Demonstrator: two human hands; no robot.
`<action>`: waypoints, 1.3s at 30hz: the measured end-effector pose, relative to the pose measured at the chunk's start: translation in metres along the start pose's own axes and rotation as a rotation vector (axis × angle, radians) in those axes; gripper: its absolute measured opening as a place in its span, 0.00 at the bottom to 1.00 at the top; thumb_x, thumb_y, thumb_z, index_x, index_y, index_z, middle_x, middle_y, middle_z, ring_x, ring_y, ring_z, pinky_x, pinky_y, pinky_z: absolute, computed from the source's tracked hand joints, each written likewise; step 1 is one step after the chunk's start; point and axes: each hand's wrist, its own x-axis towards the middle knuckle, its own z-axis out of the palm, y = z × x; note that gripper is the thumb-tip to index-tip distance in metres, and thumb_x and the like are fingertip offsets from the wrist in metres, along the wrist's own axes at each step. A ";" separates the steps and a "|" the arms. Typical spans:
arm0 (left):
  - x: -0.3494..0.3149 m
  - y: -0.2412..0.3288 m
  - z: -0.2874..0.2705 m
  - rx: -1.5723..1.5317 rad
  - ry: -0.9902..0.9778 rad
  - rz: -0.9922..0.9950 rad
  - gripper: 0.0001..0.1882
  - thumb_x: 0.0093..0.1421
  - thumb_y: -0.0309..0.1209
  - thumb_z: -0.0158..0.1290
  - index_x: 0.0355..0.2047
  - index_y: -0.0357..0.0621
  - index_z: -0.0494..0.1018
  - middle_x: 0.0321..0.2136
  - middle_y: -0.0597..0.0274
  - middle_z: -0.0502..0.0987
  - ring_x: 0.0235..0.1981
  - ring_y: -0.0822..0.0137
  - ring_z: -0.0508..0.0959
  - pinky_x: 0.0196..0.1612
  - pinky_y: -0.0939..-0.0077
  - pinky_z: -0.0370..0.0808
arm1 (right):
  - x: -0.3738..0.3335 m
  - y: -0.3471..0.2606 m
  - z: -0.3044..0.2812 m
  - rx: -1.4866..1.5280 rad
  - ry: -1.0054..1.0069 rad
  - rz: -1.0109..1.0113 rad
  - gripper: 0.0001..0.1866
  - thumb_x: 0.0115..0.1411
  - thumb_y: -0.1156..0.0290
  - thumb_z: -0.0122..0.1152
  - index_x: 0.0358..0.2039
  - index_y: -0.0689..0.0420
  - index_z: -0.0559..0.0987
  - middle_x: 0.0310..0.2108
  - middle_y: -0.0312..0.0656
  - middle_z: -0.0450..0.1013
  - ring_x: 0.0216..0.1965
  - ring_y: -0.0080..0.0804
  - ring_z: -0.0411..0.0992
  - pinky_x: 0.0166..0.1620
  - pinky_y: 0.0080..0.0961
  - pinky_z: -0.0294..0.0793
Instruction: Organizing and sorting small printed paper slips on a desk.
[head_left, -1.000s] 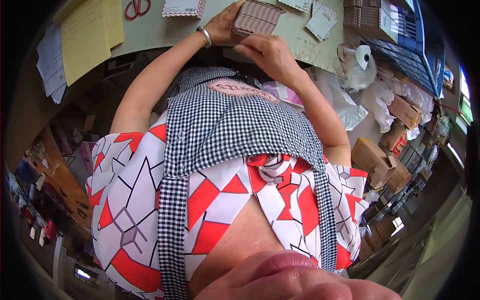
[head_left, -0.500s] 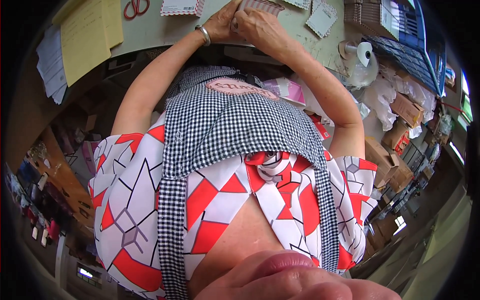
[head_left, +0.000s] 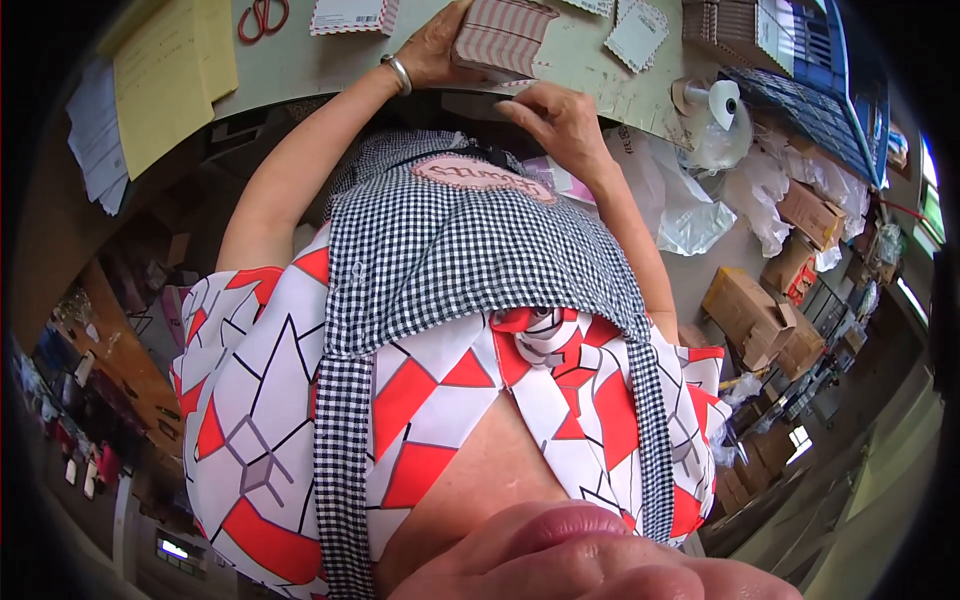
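Observation:
At the top of the view, my left hand [head_left: 436,48], with a silver bangle on its wrist, grips the left side of a thick stack of pink-and-white striped cards [head_left: 500,38]. The stack is over the near part of the table. My right hand [head_left: 562,122] is apart from the stack, just below and to the right of it, in front of the table edge. Its fingers are curled in and the thumb points toward the stack; whether anything small is between them is hidden. A thin striped edge shows between the stack and the right hand.
Red-handled scissors [head_left: 262,20], a yellow paper sheet [head_left: 165,90] and a striped-edged card pile [head_left: 353,14] lie left on the table [head_left: 300,65]. To the right are white scallop-edged cards [head_left: 637,35], a tape roll [head_left: 724,104] and a blue basket [head_left: 815,120]. Cardboard boxes [head_left: 750,315] stand below.
My right hand has come away from my left, moving down and right toward me. The striped stack, earlier mostly covered by my hands, now shows tilted up in my left hand.

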 end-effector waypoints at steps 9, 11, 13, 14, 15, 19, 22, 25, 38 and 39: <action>0.030 0.020 0.004 0.375 -0.404 -0.142 0.36 0.53 0.53 0.53 0.56 0.44 0.59 0.53 0.54 0.64 0.55 0.55 0.62 0.62 0.60 0.50 | 0.068 0.028 -0.020 -0.530 0.200 -0.288 0.60 0.31 0.53 0.75 0.62 0.57 0.51 0.52 0.54 0.59 0.55 0.50 0.56 0.55 0.47 0.51; 0.026 0.019 0.004 0.543 -0.477 -0.119 0.37 0.51 0.51 0.55 0.55 0.44 0.59 0.52 0.53 0.65 0.55 0.55 0.62 0.61 0.60 0.51 | 0.078 0.022 -0.019 -0.626 -0.139 -0.067 0.60 0.29 0.52 0.75 0.60 0.61 0.54 0.47 0.53 0.61 0.51 0.49 0.59 0.54 0.43 0.55; 0.011 0.009 0.006 0.480 -0.316 -0.087 0.39 0.47 0.47 0.59 0.55 0.42 0.59 0.50 0.52 0.67 0.54 0.54 0.64 0.59 0.60 0.55 | 0.079 0.020 -0.018 -0.566 -0.125 -0.090 0.61 0.28 0.52 0.75 0.59 0.63 0.53 0.45 0.53 0.62 0.48 0.49 0.61 0.52 0.42 0.57; -0.001 0.002 0.005 0.264 -0.084 -0.079 0.40 0.44 0.46 0.61 0.54 0.42 0.59 0.48 0.51 0.67 0.53 0.53 0.65 0.58 0.60 0.58 | 0.078 0.021 -0.015 -0.538 -0.118 -0.091 0.60 0.28 0.52 0.75 0.59 0.63 0.53 0.45 0.53 0.62 0.48 0.49 0.61 0.51 0.42 0.57; 0.004 0.011 0.005 0.140 -0.002 -0.269 0.44 0.39 0.43 0.64 0.54 0.40 0.58 0.48 0.48 0.68 0.51 0.51 0.67 0.54 0.59 0.63 | 0.071 0.037 -0.016 -0.495 -0.045 -0.121 0.60 0.28 0.54 0.75 0.59 0.63 0.53 0.45 0.53 0.62 0.49 0.50 0.60 0.52 0.43 0.58; 0.035 0.027 -0.004 0.412 -0.099 -0.114 0.43 0.39 0.41 0.61 0.54 0.39 0.58 0.50 0.47 0.67 0.51 0.50 0.68 0.52 0.54 0.63 | 0.039 0.048 -0.030 -0.279 0.245 -0.173 0.55 0.30 0.58 0.76 0.58 0.59 0.56 0.50 0.51 0.60 0.54 0.50 0.60 0.56 0.42 0.58; 0.061 0.040 -0.014 0.638 -0.299 -0.107 0.43 0.38 0.43 0.60 0.54 0.41 0.59 0.49 0.48 0.67 0.52 0.54 0.67 0.51 0.52 0.59 | 0.024 0.085 -0.002 -0.184 0.373 -0.103 0.60 0.30 0.58 0.77 0.60 0.59 0.51 0.55 0.51 0.58 0.56 0.46 0.59 0.58 0.37 0.58; 0.078 0.041 -0.007 0.678 -0.617 -0.143 0.44 0.37 0.43 0.61 0.55 0.42 0.59 0.47 0.52 0.67 0.51 0.53 0.67 0.52 0.50 0.59 | 0.018 0.122 0.028 -0.106 0.417 0.023 0.64 0.28 0.56 0.77 0.61 0.63 0.48 0.55 0.53 0.59 0.56 0.48 0.60 0.56 0.38 0.60; 0.076 0.015 0.024 0.636 -0.577 0.045 0.55 0.38 0.56 0.60 0.60 0.38 0.50 0.58 0.44 0.54 0.62 0.45 0.51 0.58 0.38 0.51 | -0.010 0.154 0.003 0.227 0.299 0.140 0.60 0.37 0.49 0.72 0.63 0.60 0.47 0.61 0.56 0.50 0.63 0.47 0.50 0.63 0.35 0.52; 0.083 0.028 0.022 0.757 -0.727 -0.082 0.55 0.37 0.55 0.61 0.60 0.38 0.50 0.58 0.45 0.54 0.62 0.45 0.51 0.58 0.37 0.52 | -0.008 0.149 0.002 0.163 0.261 0.145 0.62 0.37 0.48 0.73 0.63 0.61 0.45 0.63 0.56 0.48 0.64 0.46 0.48 0.64 0.34 0.50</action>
